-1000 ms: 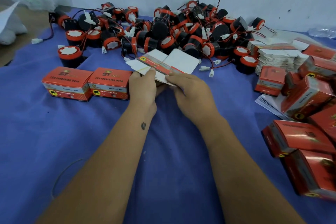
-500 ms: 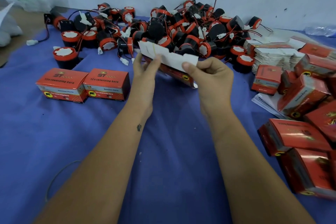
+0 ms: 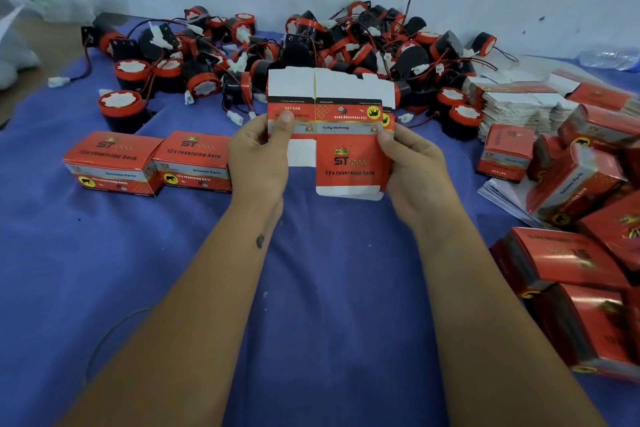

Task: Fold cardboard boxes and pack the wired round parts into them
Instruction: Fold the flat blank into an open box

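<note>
I hold a flat, unfolded red and white cardboard box (image 3: 343, 135) upright above the blue cloth, its printed side facing me. My left hand (image 3: 258, 158) pinches its left edge with the thumb on the front. My right hand (image 3: 407, 163) grips its right edge. Behind the box lies a heap of black and red round parts with wires (image 3: 346, 48), stretching across the back of the table. A single round part (image 3: 119, 107) stands at the left front of the heap.
Two folded red boxes (image 3: 149, 163) sit side by side left of my left hand. A stack of flat box blanks (image 3: 519, 104) and several folded red boxes (image 3: 571, 253) fill the right side. Blue cloth (image 3: 329, 305) lies bare under my forearms. White wall behind.
The flat box has been lifted off the cloth and turned, so its printed red side now faces me instead of the white inner side. Both hands rose with it.
</note>
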Demonstrator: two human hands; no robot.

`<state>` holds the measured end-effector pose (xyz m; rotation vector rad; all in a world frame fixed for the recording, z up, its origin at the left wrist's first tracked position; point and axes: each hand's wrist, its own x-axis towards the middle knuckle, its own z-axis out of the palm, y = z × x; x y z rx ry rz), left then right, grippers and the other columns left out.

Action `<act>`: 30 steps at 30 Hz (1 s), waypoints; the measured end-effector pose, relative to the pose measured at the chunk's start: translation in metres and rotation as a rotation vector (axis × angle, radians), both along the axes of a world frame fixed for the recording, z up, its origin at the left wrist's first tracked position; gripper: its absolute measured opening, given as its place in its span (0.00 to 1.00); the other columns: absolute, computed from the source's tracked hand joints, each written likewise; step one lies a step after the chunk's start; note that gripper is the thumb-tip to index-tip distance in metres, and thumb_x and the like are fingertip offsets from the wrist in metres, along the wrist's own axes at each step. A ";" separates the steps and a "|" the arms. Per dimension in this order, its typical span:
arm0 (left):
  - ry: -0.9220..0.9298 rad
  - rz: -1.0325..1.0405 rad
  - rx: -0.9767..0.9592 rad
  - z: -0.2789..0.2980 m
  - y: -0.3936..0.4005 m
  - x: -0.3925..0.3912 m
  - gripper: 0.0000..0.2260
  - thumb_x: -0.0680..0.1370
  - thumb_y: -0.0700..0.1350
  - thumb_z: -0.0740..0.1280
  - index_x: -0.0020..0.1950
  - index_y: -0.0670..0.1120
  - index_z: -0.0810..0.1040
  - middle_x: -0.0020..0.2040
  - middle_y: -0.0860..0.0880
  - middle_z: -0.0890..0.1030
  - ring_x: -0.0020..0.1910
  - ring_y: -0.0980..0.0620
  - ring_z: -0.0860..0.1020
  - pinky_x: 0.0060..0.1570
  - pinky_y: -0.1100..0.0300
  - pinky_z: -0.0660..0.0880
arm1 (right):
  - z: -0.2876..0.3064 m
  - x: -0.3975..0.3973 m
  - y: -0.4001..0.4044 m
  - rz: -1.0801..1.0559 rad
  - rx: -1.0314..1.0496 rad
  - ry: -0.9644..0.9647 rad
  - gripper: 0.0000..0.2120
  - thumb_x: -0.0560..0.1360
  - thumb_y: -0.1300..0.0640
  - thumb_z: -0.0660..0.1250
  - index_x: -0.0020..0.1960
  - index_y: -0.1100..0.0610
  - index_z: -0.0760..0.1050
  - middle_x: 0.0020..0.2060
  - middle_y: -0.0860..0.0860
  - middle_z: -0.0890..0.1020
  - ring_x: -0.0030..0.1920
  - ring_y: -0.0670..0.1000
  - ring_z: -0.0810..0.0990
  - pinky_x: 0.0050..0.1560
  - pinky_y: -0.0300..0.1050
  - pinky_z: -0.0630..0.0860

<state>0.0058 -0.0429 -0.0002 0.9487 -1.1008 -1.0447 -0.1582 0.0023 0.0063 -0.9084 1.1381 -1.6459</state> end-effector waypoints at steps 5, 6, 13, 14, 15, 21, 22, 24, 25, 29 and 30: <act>0.066 -0.118 0.132 0.002 0.001 -0.006 0.07 0.81 0.45 0.66 0.45 0.50 0.81 0.41 0.54 0.85 0.45 0.54 0.84 0.54 0.50 0.81 | 0.000 0.002 0.000 -0.195 0.012 0.066 0.07 0.79 0.61 0.65 0.49 0.54 0.81 0.42 0.49 0.86 0.46 0.51 0.85 0.45 0.48 0.82; 0.101 -0.143 0.143 0.003 0.002 -0.007 0.03 0.79 0.46 0.69 0.47 0.50 0.81 0.43 0.53 0.85 0.47 0.52 0.84 0.55 0.47 0.80 | 0.001 0.002 0.000 -0.199 0.001 0.092 0.06 0.79 0.61 0.66 0.48 0.54 0.81 0.42 0.48 0.86 0.46 0.50 0.85 0.46 0.48 0.82; 0.064 -0.142 0.074 0.005 0.005 -0.006 0.22 0.71 0.37 0.76 0.63 0.39 0.76 0.55 0.45 0.84 0.53 0.50 0.83 0.53 0.56 0.80 | 0.005 -0.001 0.005 -0.100 -0.062 0.047 0.10 0.77 0.58 0.68 0.38 0.56 0.72 0.37 0.50 0.84 0.39 0.48 0.83 0.40 0.44 0.80; 0.062 -0.121 0.070 0.004 0.005 -0.006 0.22 0.72 0.37 0.76 0.64 0.39 0.75 0.55 0.45 0.84 0.53 0.51 0.83 0.52 0.58 0.80 | 0.005 -0.001 0.005 -0.098 -0.049 0.012 0.10 0.78 0.57 0.67 0.39 0.57 0.72 0.37 0.50 0.84 0.39 0.48 0.83 0.40 0.45 0.81; 0.069 -0.105 0.067 0.004 0.005 -0.006 0.21 0.72 0.37 0.76 0.63 0.39 0.75 0.55 0.45 0.84 0.53 0.51 0.83 0.51 0.59 0.80 | 0.004 -0.001 0.004 -0.098 -0.036 -0.027 0.09 0.79 0.57 0.65 0.40 0.57 0.74 0.38 0.50 0.84 0.39 0.48 0.83 0.41 0.45 0.81; 0.125 -0.023 0.131 -0.001 -0.002 -0.002 0.06 0.75 0.38 0.73 0.51 0.44 0.81 0.47 0.49 0.84 0.48 0.52 0.83 0.47 0.60 0.80 | 0.002 0.001 0.000 -0.154 0.036 -0.005 0.12 0.81 0.61 0.62 0.42 0.54 0.81 0.36 0.47 0.86 0.37 0.45 0.84 0.35 0.42 0.81; 0.117 -0.025 0.134 -0.002 -0.002 -0.003 0.05 0.76 0.38 0.73 0.49 0.45 0.81 0.46 0.49 0.84 0.47 0.52 0.83 0.45 0.61 0.80 | 0.002 0.002 -0.001 -0.216 0.045 0.019 0.13 0.81 0.60 0.61 0.41 0.53 0.81 0.34 0.47 0.85 0.36 0.44 0.84 0.34 0.40 0.80; 0.101 -0.035 0.131 -0.003 0.000 -0.007 0.04 0.76 0.38 0.72 0.48 0.45 0.81 0.45 0.50 0.85 0.46 0.53 0.84 0.46 0.62 0.81 | 0.001 0.006 -0.002 -0.346 0.064 0.078 0.15 0.82 0.58 0.61 0.39 0.52 0.80 0.33 0.45 0.84 0.34 0.43 0.83 0.33 0.38 0.79; 0.097 -0.042 0.129 -0.003 0.000 -0.009 0.04 0.76 0.38 0.72 0.47 0.46 0.81 0.45 0.50 0.85 0.47 0.53 0.84 0.47 0.61 0.81 | 0.000 0.007 -0.003 -0.410 0.072 0.108 0.16 0.82 0.57 0.61 0.38 0.52 0.80 0.32 0.45 0.84 0.34 0.43 0.82 0.34 0.39 0.79; 0.109 -0.009 0.151 -0.002 -0.001 -0.011 0.04 0.77 0.38 0.71 0.47 0.47 0.80 0.44 0.52 0.84 0.42 0.57 0.83 0.42 0.64 0.80 | 0.000 0.006 -0.005 -0.645 0.062 0.163 0.15 0.82 0.56 0.60 0.39 0.54 0.78 0.34 0.48 0.81 0.36 0.46 0.78 0.35 0.40 0.76; 0.115 0.003 0.159 -0.001 -0.002 -0.010 0.03 0.77 0.39 0.71 0.48 0.46 0.80 0.44 0.52 0.84 0.41 0.59 0.83 0.40 0.65 0.79 | 0.000 0.004 -0.005 -0.685 0.058 0.156 0.14 0.82 0.56 0.59 0.40 0.56 0.77 0.35 0.48 0.81 0.36 0.46 0.78 0.34 0.40 0.76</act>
